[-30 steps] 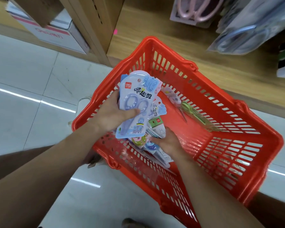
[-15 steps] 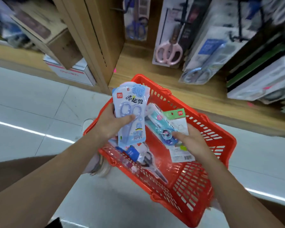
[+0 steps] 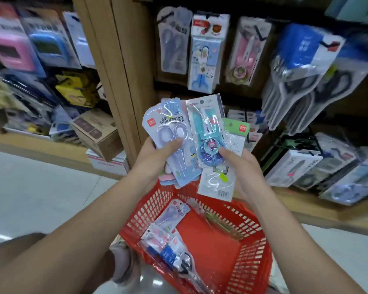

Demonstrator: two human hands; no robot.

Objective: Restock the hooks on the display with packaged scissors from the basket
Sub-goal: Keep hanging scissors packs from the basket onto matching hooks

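- While the left hand (image 3: pixel 155 158) is gripping a small stack of carded packs, its thumb pressing across the front of the blue-and-white scissors pack (image 3: pixel 172 134), the right hand (image 3: pixel 244 172) is pinching a teal scissors pack (image 3: pixel 208 132) with a green-topped pack (image 3: pixel 238 128) behind it.
- Both handfuls are hovering above the red basket (image 3: pixel 249 262), near the hanging packs (image 3: pixel 204 54) on the far display.
- These packs are looking light and flat, with stiffish card and slick film fronts (likely to slide over one another when fanned), so I would be holding each by its lower half, leaving the hang hole at the top free for a hook.
- Several more packs (image 3: pixel 170 236) are lying loose along the basket's left side, overlapping one another.
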